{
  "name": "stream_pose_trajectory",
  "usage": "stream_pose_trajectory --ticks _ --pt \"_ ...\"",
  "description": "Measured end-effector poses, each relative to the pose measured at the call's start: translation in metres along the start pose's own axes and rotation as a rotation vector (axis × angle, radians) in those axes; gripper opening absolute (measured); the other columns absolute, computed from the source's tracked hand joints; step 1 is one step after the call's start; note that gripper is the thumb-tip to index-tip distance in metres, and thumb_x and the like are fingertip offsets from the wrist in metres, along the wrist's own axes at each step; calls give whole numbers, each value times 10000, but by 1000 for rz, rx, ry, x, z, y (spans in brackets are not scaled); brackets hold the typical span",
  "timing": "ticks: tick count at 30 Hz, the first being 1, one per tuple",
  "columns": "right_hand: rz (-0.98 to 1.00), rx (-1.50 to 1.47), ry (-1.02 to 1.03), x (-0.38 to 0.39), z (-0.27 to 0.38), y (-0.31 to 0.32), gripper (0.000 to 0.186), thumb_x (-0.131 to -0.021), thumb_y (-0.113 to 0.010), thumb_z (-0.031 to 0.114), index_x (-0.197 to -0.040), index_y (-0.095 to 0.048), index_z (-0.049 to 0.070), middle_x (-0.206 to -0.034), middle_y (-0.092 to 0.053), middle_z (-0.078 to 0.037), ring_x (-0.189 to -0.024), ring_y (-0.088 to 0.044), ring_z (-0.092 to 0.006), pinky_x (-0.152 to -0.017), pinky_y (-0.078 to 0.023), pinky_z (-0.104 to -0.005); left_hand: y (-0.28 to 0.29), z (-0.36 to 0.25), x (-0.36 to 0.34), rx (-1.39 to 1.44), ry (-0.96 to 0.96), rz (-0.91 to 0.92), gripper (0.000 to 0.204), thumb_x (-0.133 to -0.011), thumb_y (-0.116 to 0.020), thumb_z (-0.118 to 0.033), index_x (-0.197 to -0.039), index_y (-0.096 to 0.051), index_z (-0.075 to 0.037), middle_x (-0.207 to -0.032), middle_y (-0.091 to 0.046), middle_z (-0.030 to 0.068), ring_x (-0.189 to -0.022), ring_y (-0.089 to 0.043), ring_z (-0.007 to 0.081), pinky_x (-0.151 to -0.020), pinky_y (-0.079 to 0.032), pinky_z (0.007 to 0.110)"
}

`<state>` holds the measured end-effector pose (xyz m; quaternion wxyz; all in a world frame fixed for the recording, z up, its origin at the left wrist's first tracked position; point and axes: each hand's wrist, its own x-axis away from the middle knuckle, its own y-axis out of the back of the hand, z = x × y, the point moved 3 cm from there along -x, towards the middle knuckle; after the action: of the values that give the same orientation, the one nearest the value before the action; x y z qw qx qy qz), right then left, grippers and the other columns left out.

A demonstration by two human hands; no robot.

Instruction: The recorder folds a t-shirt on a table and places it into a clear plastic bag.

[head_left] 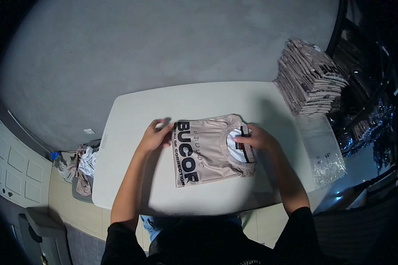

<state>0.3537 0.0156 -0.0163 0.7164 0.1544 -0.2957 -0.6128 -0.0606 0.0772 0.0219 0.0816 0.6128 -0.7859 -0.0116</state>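
Observation:
A folded beige T-shirt [208, 170] with large dark printed lettering lies on the white table [132, 110], its round collar to the right, white inner lining showing. My left hand [157, 136] is open just beside the shirt's left edge, fingers apart and slightly curled; whether a fingertip touches the fabric I cannot tell. My right hand [259, 139] grips the shirt at the collar, thumb lying on the lining and the other fingers partly hidden.
Bagged beige shirts [307, 75] are stacked at the back right, beside clear plastic packets [323, 154] and dark shiny bundles [365, 132]. A grey wall [181, 44] backs the table. Loose clothing [82, 172] lies left of it, near a white door [20, 163] and grey seat [44, 221].

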Motion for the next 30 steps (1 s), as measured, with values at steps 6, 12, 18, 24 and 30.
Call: stream_pose_trajectory --ticks 6,12,18,24,30 --pt "-52 289 160 -38 41 -16 1079 -668 -918 487 -1417 -458 -139 -1311 -642 -299 -1265 -609 -388 -1101 -457 -417 -18 5 -46 -529 -232 214 277 -928 -799 -270 -950 -755 3 -793 -732 70 -731 -645 128 -714 -531 308" --pt "345 -71 347 -96 77 19 699 -826 -866 189 -1402 -514 9 -1199 -682 -151 -1117 -623 -178 -963 -520 -377 -26 -14 64 -183 50 223 264 -994 -721 -210 -851 -671 6 -683 -658 44 -598 -632 120 -552 -532 292" --pt "19 224 560 -86 115 -2 500 -941 -763 197 -1384 -562 78 -1216 -670 -125 -1168 -627 -226 -977 -527 -373 40 14 92 -127 125 27 281 -1054 -627 -205 -882 -660 15 -694 -660 76 -565 -629 116 -504 -528 262" --pt "-482 16 217 -41 14 29 430 -970 -720 422 -1117 -706 17 -990 -734 -135 -950 -722 -234 -842 -580 -362 -3 5 64 -180 186 18 445 -1075 -591 -356 -855 -664 23 -648 -635 58 -539 -604 127 -483 -497 270" --pt "122 -32 -151 6 39 -19 446 -988 -692 444 -995 -735 0 -830 -737 -109 -700 -711 -173 -644 -577 -323 -42 -17 73 -812 -132 -71 424 -955 -708 -379 -922 -729 43 -756 -717 242 -730 -725 416 -731 -570 489"
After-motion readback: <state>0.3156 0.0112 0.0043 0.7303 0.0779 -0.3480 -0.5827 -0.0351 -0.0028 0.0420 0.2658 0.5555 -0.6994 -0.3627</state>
